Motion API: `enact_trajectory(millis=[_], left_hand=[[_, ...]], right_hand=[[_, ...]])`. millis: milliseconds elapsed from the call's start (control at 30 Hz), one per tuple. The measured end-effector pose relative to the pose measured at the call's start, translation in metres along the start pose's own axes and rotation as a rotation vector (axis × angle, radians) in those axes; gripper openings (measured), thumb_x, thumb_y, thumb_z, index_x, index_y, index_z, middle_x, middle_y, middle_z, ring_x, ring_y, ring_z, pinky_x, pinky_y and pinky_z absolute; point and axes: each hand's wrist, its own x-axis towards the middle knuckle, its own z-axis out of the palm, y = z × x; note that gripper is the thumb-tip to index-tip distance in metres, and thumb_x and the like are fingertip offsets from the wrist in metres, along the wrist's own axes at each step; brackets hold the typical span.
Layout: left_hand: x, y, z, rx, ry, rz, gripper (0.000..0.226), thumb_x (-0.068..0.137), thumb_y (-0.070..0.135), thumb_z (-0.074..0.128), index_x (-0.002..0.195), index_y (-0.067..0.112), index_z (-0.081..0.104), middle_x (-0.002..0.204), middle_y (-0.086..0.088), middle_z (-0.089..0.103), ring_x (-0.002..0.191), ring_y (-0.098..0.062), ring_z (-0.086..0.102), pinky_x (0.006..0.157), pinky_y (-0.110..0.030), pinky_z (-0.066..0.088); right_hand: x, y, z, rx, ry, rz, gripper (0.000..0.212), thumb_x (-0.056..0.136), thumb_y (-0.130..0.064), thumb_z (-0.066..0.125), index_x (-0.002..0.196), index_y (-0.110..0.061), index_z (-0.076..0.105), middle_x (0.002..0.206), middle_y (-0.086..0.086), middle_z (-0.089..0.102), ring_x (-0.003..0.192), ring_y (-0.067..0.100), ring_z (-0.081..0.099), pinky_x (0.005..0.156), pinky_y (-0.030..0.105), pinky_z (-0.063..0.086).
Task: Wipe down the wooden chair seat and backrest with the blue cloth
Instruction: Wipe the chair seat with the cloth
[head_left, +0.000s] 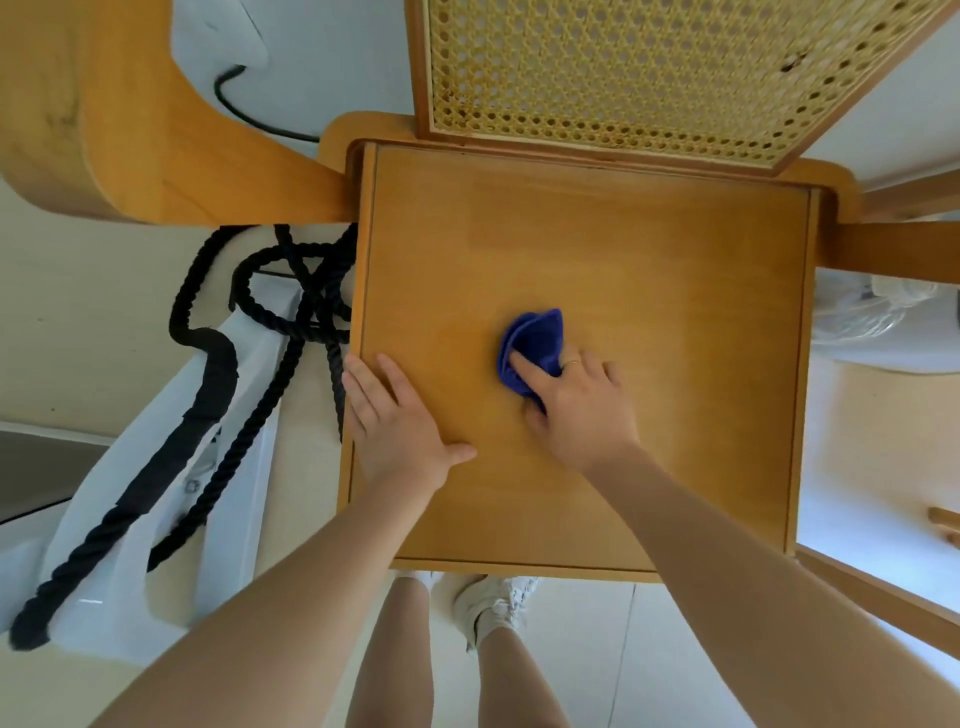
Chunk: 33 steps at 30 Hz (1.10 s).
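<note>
head view: the right hand (576, 400) presses the bunched blue cloth (532, 345) onto the middle of the wooden seat (649, 270), fingers curled over it, forefinger on top. the left hand (397, 415) lies flat and empty at the seat's left edge. the cane backrest (649, 73) rises behind, slightly blurred. a black rope (249, 415) hangs just left.

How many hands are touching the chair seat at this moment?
2. The left hand lies flat at the seat's left edge; the right hand presses the blue cloth near the middle.
</note>
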Motion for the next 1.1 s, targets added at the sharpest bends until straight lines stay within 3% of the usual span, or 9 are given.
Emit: enact_trajectory(millis=[100, 233, 400, 500, 700, 767, 867, 967, 1100], left_hand=[[-0.001, 0.002, -0.002, -0.009, 0.004, 0.001, 0.139, 0.062, 0.058, 0.074, 0.140, 0.004, -0.028, 0.145, -0.024, -0.033, 0.138, -0.036, -0.023, 0.114, -0.041, -0.004], [0.000, -0.001, 0.000, -0.031, 0.031, 0.014, 0.138, 0.062, 0.056, 0.075, 0.141, 0.005, -0.025, 0.146, -0.023, -0.032, 0.138, -0.035, -0.023, 0.114, -0.041, -0.002], [-0.001, 0.000, 0.001, -0.043, 0.032, 0.000, 0.138, 0.062, 0.052, 0.078, 0.142, 0.007, -0.025, 0.146, -0.021, -0.033, 0.138, -0.032, -0.023, 0.114, -0.041, -0.001], [0.000, 0.000, 0.001, -0.046, 0.043, 0.002, 0.138, 0.061, 0.053, 0.078, 0.142, 0.008, -0.024, 0.146, -0.020, -0.033, 0.139, -0.032, -0.022, 0.114, -0.041, 0.000], [0.001, -0.003, 0.007, -0.047, 0.048, 0.012, 0.138, 0.061, 0.055, 0.077, 0.142, 0.009, -0.026, 0.146, -0.019, -0.035, 0.138, -0.031, -0.024, 0.114, -0.040, -0.005], [0.000, -0.004, 0.007, -0.064, 0.057, 0.014, 0.138, 0.061, 0.053, 0.078, 0.142, 0.010, -0.025, 0.146, -0.018, -0.034, 0.138, -0.030, -0.024, 0.114, -0.040, -0.005], [0.001, -0.002, 0.006, -0.111, 0.065, 0.011, 0.137, 0.061, 0.051, 0.079, 0.143, 0.011, -0.022, 0.147, -0.016, -0.033, 0.139, -0.029, -0.023, 0.114, -0.039, -0.005], [-0.004, -0.009, 0.002, -0.190, 0.092, 0.054, 0.116, 0.075, 0.042, 0.073, 0.147, 0.012, -0.013, 0.151, -0.011, -0.027, 0.141, -0.024, -0.017, 0.114, -0.035, -0.001], [-0.005, -0.046, -0.023, -0.476, 0.107, 0.180, 0.062, 0.095, 0.015, 0.048, 0.148, 0.017, 0.015, 0.154, 0.001, 0.017, 0.129, -0.004, 0.026, 0.105, -0.022, 0.024]], right_hand=[[0.015, 0.045, -0.017, -0.147, 0.013, 0.105, 0.057, 0.079, -0.024, 0.064, 0.133, -0.035, 0.049, 0.126, 0.022, 0.052, 0.104, 0.040, 0.052, 0.089, 0.047, 0.042], [0.017, 0.047, -0.013, -0.015, -0.035, 0.405, 0.056, 0.093, -0.020, 0.044, 0.145, -0.032, 0.028, 0.144, 0.021, 0.029, 0.113, 0.038, 0.040, 0.095, 0.046, 0.038], [-0.029, -0.014, 0.012, 0.076, -0.122, -0.015, 0.062, 0.065, -0.019, 0.075, 0.125, -0.027, 0.060, 0.109, 0.020, 0.062, 0.082, 0.035, 0.059, 0.071, 0.040, 0.052], [-0.012, 0.021, -0.001, -0.067, -0.149, -0.251, 0.062, 0.079, -0.024, 0.067, 0.137, -0.032, 0.046, 0.126, 0.019, 0.051, 0.102, 0.037, 0.054, 0.087, 0.042, 0.047], [0.016, 0.054, -0.011, 0.210, 0.012, 0.344, 0.055, 0.091, -0.020, 0.045, 0.144, -0.026, 0.033, 0.136, 0.018, 0.037, 0.109, 0.037, 0.047, 0.091, 0.044, 0.047], [0.005, 0.027, -0.003, 0.260, -0.027, 0.371, 0.056, 0.089, -0.023, 0.047, 0.144, -0.024, 0.033, 0.142, 0.019, 0.033, 0.111, 0.038, 0.049, 0.091, 0.042, 0.046], [-0.018, -0.018, 0.007, 0.211, -0.121, 0.174, 0.058, 0.090, -0.029, 0.045, 0.145, -0.025, 0.029, 0.144, 0.019, 0.031, 0.113, 0.037, 0.048, 0.086, 0.040, 0.047], [-0.027, -0.016, 0.010, 0.076, -0.189, -0.029, 0.056, 0.095, -0.033, 0.041, 0.147, -0.030, 0.022, 0.141, 0.016, 0.034, 0.116, 0.033, 0.045, 0.087, 0.039, 0.045], [-0.011, 0.006, 0.000, 0.044, -0.102, 0.205, 0.052, 0.095, -0.034, 0.041, 0.145, -0.030, 0.027, 0.136, 0.016, 0.041, 0.107, 0.035, 0.051, 0.077, 0.038, 0.047]])
